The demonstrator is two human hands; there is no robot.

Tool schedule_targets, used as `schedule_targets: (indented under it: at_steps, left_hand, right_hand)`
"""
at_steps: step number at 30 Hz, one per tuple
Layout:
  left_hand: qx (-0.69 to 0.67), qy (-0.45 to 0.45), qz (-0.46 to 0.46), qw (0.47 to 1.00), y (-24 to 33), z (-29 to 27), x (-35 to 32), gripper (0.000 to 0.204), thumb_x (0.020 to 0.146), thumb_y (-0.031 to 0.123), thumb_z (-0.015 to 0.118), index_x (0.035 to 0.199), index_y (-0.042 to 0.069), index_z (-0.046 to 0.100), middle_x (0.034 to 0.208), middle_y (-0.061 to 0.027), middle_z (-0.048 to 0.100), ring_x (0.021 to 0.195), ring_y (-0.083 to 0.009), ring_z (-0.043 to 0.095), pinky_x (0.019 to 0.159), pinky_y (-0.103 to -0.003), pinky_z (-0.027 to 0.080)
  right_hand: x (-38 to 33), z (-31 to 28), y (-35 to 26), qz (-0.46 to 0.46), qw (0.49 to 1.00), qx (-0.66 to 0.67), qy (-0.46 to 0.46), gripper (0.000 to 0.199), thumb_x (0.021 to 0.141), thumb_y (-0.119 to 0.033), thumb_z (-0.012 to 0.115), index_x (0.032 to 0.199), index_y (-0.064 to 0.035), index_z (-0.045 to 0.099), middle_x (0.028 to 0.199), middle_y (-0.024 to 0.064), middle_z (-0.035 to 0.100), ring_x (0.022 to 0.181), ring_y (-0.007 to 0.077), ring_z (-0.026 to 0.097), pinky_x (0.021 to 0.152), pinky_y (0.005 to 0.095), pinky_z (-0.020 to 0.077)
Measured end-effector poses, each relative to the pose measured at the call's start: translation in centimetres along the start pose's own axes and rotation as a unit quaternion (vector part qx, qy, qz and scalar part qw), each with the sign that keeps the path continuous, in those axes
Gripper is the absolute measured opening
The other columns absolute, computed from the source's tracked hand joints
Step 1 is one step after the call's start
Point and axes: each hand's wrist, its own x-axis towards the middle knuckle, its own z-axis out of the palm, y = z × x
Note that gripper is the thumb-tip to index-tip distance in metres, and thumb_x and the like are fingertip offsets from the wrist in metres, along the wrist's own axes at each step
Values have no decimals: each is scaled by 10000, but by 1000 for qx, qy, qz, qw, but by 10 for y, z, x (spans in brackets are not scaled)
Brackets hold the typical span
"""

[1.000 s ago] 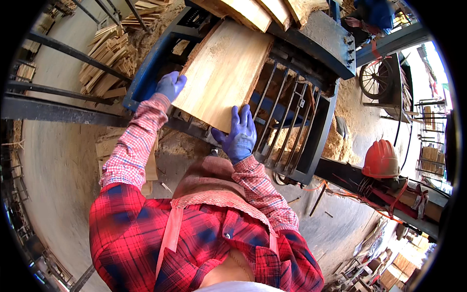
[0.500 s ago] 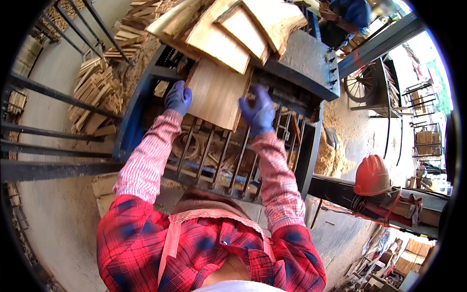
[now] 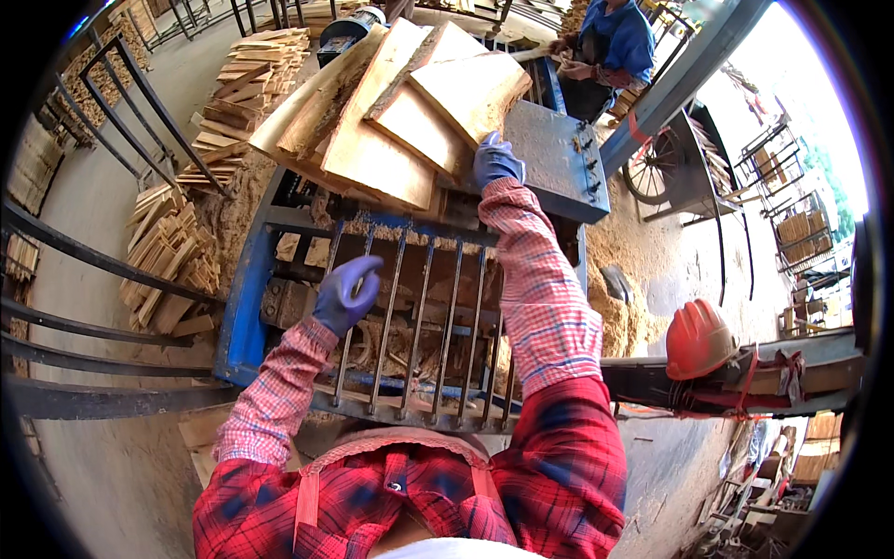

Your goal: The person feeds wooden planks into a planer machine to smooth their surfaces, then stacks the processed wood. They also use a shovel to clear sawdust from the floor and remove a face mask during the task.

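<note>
My right hand (image 3: 498,160), in a purple glove, reaches forward to the near right corner of the top wooden board (image 3: 473,86), fingers closed at its edge. That board lies on a fanned stack of rough boards with bark edges, among them a lower pale board (image 3: 377,154). My left hand (image 3: 346,293), gloved the same way, hovers above the metal bars (image 3: 399,321) of a blue machine (image 3: 244,321). Its thumb and fingers are apart in a curve, with nothing between them.
Piles of wood offcuts (image 3: 172,256) lie on the floor at left, behind black metal rails (image 3: 112,261). A red hard hat (image 3: 700,340) rests on a beam at right. At the far side, a person in blue (image 3: 619,42) stands near a blue post (image 3: 689,79).
The board that lay over the bars between my hands is gone from there. My right hand has moved forward to the stack, while my left has drawn nearer to me. The view has shifted.
</note>
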Motion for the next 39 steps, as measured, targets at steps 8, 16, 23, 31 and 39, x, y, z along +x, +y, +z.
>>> schedule_targets:
  at_steps: [8, 16, 23, 31, 39]
  left_hand:
    - [-566, -14, -253, 785, 32, 14, 49, 475, 949, 376, 479, 1247, 10, 532, 1182, -90, 611, 1092, -178, 566, 931, -335, 452]
    - [-225, 92, -233, 942, -13, 122, -122, 405, 850, 249, 650, 1179, 18, 602, 1019, -37, 652, 925, -133, 570, 849, -280, 449]
    - [-259, 319, -261, 874, -47, 88, -218, 403, 833, 182, 697, 1184, 4, 611, 792, 42, 566, 649, -43, 444, 578, -205, 371]
    - [-152, 260, -293, 908, -56, -1, -153, 353, 843, 164, 679, 1141, -15, 624, 957, 5, 635, 895, -96, 540, 824, -256, 439]
    - [391, 274, -5, 879, -72, 26, -109, 199, 767, 177, 647, 917, 46, 645, 1040, -137, 647, 930, -342, 609, 837, -401, 496]
  right_hand:
    - [-263, -79, 112, -204, 978, 17, -42, 774, 709, -102, 689, 1391, -66, 328, 1248, 183, 497, 982, 348, 621, 694, 439, 540]
    - [-440, -51, 181, 138, 687, 697, -155, 458, 944, -187, 563, 1306, 69, 446, 1140, 65, 572, 994, 124, 539, 873, 245, 442]
    - [-474, -13, 135, 118, 634, 717, -264, 359, 930, -146, 563, 1227, 53, 530, 1058, 35, 616, 889, 82, 544, 801, 219, 442]
    - [-435, -35, 65, -325, 880, 325, -117, 767, 692, -339, 756, 1306, 10, 457, 1397, 281, 374, 1202, 421, 476, 972, 434, 430]
    - [-410, 15, 36, -330, 923, 189, -52, 698, 708, -361, 735, 1286, -57, 489, 1376, 232, 430, 1253, 378, 437, 1050, 460, 349]
